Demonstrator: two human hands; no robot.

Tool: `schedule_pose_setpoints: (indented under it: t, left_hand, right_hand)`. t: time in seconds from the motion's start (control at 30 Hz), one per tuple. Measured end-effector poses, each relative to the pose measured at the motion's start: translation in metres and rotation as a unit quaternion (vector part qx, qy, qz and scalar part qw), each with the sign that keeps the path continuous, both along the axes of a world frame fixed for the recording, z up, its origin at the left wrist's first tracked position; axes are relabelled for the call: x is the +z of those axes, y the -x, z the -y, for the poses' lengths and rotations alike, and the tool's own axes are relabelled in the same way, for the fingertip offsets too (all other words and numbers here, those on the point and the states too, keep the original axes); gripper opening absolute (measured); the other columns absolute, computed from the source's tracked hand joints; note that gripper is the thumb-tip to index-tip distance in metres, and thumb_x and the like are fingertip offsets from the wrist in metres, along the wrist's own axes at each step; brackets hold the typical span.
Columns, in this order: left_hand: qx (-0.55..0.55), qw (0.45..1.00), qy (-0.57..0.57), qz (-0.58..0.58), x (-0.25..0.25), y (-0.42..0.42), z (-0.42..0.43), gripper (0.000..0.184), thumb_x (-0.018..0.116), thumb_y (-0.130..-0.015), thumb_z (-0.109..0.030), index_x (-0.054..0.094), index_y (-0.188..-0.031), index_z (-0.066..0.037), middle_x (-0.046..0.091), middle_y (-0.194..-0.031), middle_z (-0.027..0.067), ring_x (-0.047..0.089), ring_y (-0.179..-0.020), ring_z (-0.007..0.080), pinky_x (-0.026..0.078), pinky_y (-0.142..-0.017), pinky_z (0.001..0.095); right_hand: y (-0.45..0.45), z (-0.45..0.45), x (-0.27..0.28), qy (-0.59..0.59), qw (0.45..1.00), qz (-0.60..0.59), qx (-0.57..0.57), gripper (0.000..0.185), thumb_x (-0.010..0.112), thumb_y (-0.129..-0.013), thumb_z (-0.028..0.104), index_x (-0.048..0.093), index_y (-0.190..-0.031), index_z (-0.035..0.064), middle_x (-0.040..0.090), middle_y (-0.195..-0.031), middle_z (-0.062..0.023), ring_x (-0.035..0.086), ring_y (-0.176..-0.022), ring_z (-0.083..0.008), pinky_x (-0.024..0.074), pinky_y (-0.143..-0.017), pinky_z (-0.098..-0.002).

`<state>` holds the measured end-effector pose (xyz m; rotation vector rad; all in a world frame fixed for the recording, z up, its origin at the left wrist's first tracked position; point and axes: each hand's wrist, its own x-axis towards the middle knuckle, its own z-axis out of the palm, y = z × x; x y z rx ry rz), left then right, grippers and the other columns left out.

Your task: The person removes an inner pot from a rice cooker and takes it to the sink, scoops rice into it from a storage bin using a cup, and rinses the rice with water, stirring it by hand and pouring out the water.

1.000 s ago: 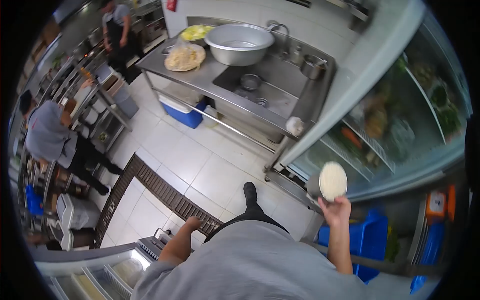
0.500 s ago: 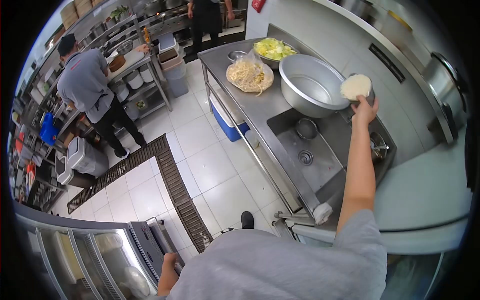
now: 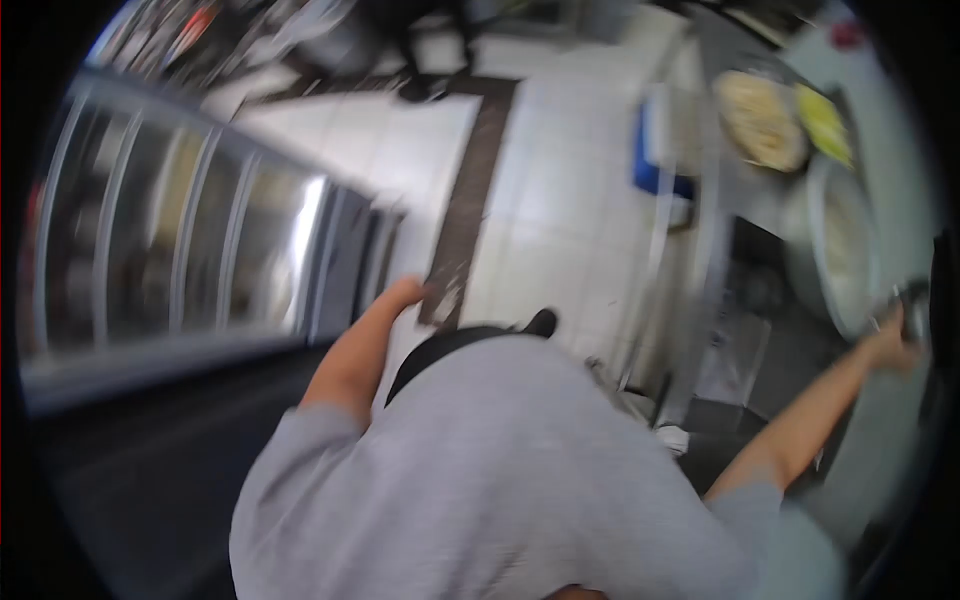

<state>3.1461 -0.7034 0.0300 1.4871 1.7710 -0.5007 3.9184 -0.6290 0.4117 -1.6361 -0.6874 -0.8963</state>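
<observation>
On the far right, my right hand [image 3: 890, 345] is closed around a shiny metal cup [image 3: 914, 302] at the near rim of a large metal basin [image 3: 812, 215]. Blur hides what the cup contains. Inside the basin a pale patch shows, too smeared to identify. My left hand [image 3: 408, 292] hangs low beside the edge of a glass-fronted fridge [image 3: 335, 265]. Its fingers are smeared by motion, and I cannot tell whether they touch the door.
Past the basin lie a bag of pale noodle-like strips [image 3: 762, 120] and chopped greens [image 3: 824, 122] on the steel counter [image 3: 705, 235]. A sink [image 3: 735, 350] is set nearer me. A blue-and-white box [image 3: 648, 150] sits below. A person's dark legs [image 3: 430, 45] stand beyond the floor drain [image 3: 470, 200].
My view has swung left and down, blurring everything. The cup of white grains, seen full before, now appears tipped, its grains out of sight. The basin, bare before, shows a pale patch.
</observation>
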Motion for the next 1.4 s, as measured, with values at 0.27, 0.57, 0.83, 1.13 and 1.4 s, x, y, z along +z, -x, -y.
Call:
schedule_pose_setpoints:
  t: [0.27,0.57,0.83,1.13,1.4]
  left_hand:
    - [-0.011,0.991,-0.042,0.127,-0.007,0.025,0.061,0.027,0.064,-0.073,-0.028,0.065,-0.088,-0.005,0.065,-0.083,0.014,0.062,-0.08,0.0266,0.048,-0.072,0.0369]
    - [-0.04,0.995,0.06,0.068,-0.037,0.214,0.207,0.027,0.056,-0.077,-0.03,0.067,-0.085,-0.006,0.063,-0.092,0.0174,0.06,-0.086,0.0325,0.046,-0.078,0.04]
    - [-0.311,0.911,0.271,0.017,-0.096,0.338,0.322,0.033,0.053,-0.082,-0.034,0.066,-0.092,-0.006,0.062,-0.094,0.0185,0.057,-0.094,0.0355,0.045,-0.081,0.0412]
    - [-0.039,0.99,0.131,0.044,-0.079,0.186,0.208,0.027,0.056,-0.076,-0.022,0.064,-0.093,-0.004,0.065,-0.078,0.0115,0.063,-0.069,0.0211,0.049,-0.064,0.0344]
    - [-0.229,0.941,0.208,0.14,-0.101,0.064,0.154,0.027,0.056,-0.079,-0.024,0.063,-0.095,-0.003,0.063,-0.074,0.0084,0.059,-0.06,0.0167,0.048,-0.053,0.0321]
  right_hand:
    - [0.254,0.141,-0.186,0.015,0.533,-0.719,0.445,0.032,0.058,-0.08,0.017,0.053,-0.108,0.0031,0.057,-0.108,-0.0146,0.056,-0.097,-0.0291,0.0493,-0.083,-0.0486]
    - [0.481,0.328,-0.286,-0.022,0.333,-0.896,0.294,0.043,0.058,-0.075,0.017,0.048,-0.114,0.0016,0.053,-0.115,-0.0152,0.049,-0.107,-0.0327,0.0411,-0.092,-0.0495]
    - [0.546,0.427,-0.311,-0.048,0.359,-0.912,0.19,0.056,0.052,-0.065,0.004,0.042,-0.121,0.0006,0.046,-0.125,-0.0156,0.045,-0.115,-0.0353,0.0368,-0.095,-0.0561]
    - [0.547,0.547,-0.284,-0.122,0.454,-0.86,0.198,0.054,0.048,-0.064,0.002,0.047,-0.118,0.0011,0.056,-0.113,-0.0135,0.053,-0.104,-0.0307,0.0386,-0.093,-0.0521]
    - [0.604,0.69,-0.209,-0.28,0.574,-0.769,0.023,0.049,0.06,-0.072,0.015,0.047,-0.118,0.0025,0.056,-0.112,-0.0089,0.054,-0.102,-0.023,0.0407,-0.09,-0.039]
